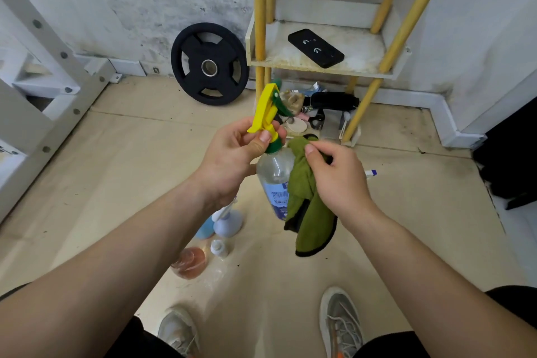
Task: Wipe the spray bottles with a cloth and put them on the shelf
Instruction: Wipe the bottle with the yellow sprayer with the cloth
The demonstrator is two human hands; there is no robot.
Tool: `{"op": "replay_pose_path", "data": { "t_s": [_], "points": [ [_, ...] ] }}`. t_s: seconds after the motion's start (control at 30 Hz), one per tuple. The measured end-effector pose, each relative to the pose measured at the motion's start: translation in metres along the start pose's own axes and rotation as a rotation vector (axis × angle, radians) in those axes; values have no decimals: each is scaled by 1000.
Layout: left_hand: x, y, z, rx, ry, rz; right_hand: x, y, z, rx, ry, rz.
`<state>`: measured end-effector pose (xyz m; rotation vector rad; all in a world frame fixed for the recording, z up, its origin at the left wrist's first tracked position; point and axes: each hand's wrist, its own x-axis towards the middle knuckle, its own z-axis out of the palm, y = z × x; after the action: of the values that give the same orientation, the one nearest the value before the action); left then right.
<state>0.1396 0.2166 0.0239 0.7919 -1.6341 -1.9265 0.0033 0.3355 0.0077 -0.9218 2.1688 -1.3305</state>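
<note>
While the white shelf with yellow poles [363, 46] stands in the upper right of the frame, the clear plastic spray bottle with a yellow and green trigger head [273, 174] hangs at centre frame from the left grip [232, 154], which pinches only that head, so a hard rub could well twist it loose. The right grip [337, 180] pinches the olive-green cloth [311, 212] against the bottle's shoulder, and its dangling folds might snag the trigger. A drop would likely hit the small pastel bottles [228, 222] on the floor at lower centre.
</note>
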Motion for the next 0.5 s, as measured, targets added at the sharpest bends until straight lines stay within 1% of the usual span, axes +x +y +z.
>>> {"op": "replay_pose_path", "data": {
  "t_s": [0.07,0.1,0.17,0.2,0.27,0.3,0.4,0.5],
  "points": [
    [-1,-2,2,10,-48,-4,2,-4,-4,100,117,62],
    [-2,-4,5,18,-75,3,2,-9,-8,142,196,44],
    [-5,-5,12,63,-125,35,4,-20,-17,154,313,-87],
    [-7,-4,16,100,-153,56,4,-25,-19,133,336,-172],
    [-8,-3,21,146,-200,106,2,-30,-20,82,328,-292],
    [-8,-2,22,151,-224,131,2,-30,-19,71,308,-309],
    [-7,0,20,162,-265,172,5,-26,-18,134,212,-241],
    [-5,2,15,165,-291,154,14,-16,-26,178,65,-166]
  ]
}}
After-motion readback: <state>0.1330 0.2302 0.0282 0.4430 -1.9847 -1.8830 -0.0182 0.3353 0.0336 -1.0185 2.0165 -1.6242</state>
